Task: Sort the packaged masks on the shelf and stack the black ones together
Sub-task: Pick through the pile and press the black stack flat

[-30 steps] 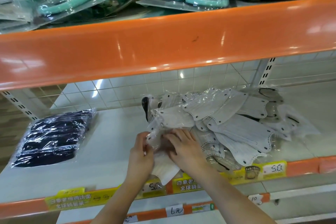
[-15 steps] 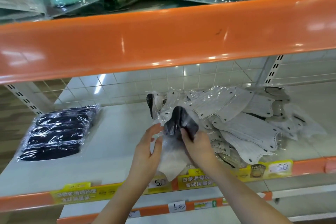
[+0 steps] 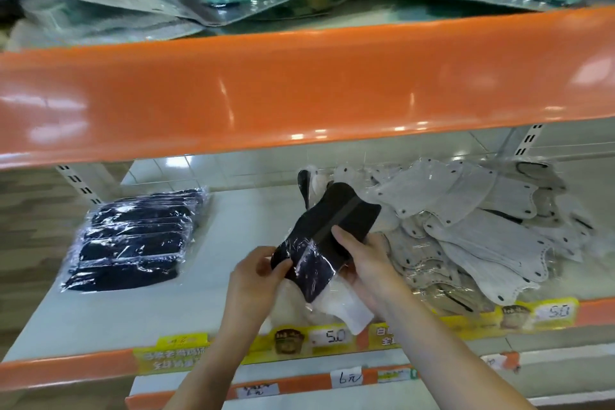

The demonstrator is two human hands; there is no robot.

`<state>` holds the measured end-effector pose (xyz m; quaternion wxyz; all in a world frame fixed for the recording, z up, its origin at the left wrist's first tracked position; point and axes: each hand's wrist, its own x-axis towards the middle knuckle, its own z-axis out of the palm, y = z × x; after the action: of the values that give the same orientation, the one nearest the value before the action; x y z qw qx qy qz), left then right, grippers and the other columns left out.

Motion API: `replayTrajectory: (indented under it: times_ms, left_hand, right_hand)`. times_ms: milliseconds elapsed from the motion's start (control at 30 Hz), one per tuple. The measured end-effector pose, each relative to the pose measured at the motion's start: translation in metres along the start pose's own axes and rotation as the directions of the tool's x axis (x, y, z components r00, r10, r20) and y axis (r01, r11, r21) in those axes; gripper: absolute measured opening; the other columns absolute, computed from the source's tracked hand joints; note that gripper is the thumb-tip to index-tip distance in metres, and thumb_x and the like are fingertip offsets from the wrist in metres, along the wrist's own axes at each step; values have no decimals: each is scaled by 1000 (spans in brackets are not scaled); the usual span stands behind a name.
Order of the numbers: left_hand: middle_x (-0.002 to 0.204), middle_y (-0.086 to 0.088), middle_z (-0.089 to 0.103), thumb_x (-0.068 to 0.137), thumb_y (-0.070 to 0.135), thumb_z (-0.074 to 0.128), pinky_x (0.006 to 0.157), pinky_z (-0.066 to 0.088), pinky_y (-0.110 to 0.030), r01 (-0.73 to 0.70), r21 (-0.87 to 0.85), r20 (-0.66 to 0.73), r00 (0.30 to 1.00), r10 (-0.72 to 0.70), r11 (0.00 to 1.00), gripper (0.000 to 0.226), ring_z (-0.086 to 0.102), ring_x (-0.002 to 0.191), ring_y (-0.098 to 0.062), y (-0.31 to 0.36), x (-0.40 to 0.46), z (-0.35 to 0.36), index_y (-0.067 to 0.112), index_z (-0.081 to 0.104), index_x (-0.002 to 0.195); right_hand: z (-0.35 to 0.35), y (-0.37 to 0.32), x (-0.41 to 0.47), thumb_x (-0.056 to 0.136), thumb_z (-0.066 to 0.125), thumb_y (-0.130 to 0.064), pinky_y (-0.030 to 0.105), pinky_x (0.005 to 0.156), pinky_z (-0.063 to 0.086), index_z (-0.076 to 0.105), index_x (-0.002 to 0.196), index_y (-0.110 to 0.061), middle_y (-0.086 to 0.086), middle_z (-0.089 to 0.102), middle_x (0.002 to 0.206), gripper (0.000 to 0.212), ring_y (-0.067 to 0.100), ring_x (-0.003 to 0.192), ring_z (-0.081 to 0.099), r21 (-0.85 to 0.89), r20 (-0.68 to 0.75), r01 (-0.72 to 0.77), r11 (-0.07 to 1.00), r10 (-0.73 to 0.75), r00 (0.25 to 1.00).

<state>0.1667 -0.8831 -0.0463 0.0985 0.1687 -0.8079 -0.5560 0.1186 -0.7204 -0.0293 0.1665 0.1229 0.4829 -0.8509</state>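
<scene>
I hold one packaged black mask [image 3: 327,236] above the shelf [image 3: 243,230], tilted, its upper end toward 1 o'clock; my left hand [image 3: 258,280] pinches its lower left corner, thumb on top of the wrapper; my right hand [image 3: 366,263] curls its grip round the right edge, thumb laid across the dark front. Under the black mask a white packaged mask [image 3: 346,308] pokes out toward 5 o'clock, over the shelf's front edge. At 9 o'clock from my hands, well apart, lies the stack of black masks [image 3: 133,240] in clear wrappers; at 3 o'clock, just beside my right hand, sprawls the loose heap of grey masks [image 3: 472,230]. Yellow price labels [image 3: 327,338] run along the orange shelf lip at 6 o'clock.
</scene>
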Motion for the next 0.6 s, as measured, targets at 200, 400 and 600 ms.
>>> replayTrajectory:
  times_ms: [200,400,600]
  left_hand:
    - [63,6,63,84,1,66,62,43,-22,-8,-99,-124,992,-5,995,25,57,60,-11,-3,20,-55,23,62,72]
    - [74,0,68,91,8,59,62,56,-30,128,-484,-16,988,-155,866,13,65,63,-15,-1,22,-94,19,62,99]
    - [79,-12,65,94,-2,52,44,51,-25,253,-332,45,966,-253,909,16,62,64,-23,-32,32,-121,10,59,86]
  right_hand:
    - [33,17,2,90,64,-16,11,56,46,65,83,-20,-14,67,67,8,-6,63,62,-481,-25,195,855,-236,971]
    - [77,47,12,92,60,-9,20,39,37,59,84,-9,5,55,61,8,9,40,48,-313,-90,144,939,-180,979]
    - [111,80,14,92,60,-5,21,53,48,63,88,-13,0,68,77,9,7,65,64,-249,-59,111,962,-130,990]
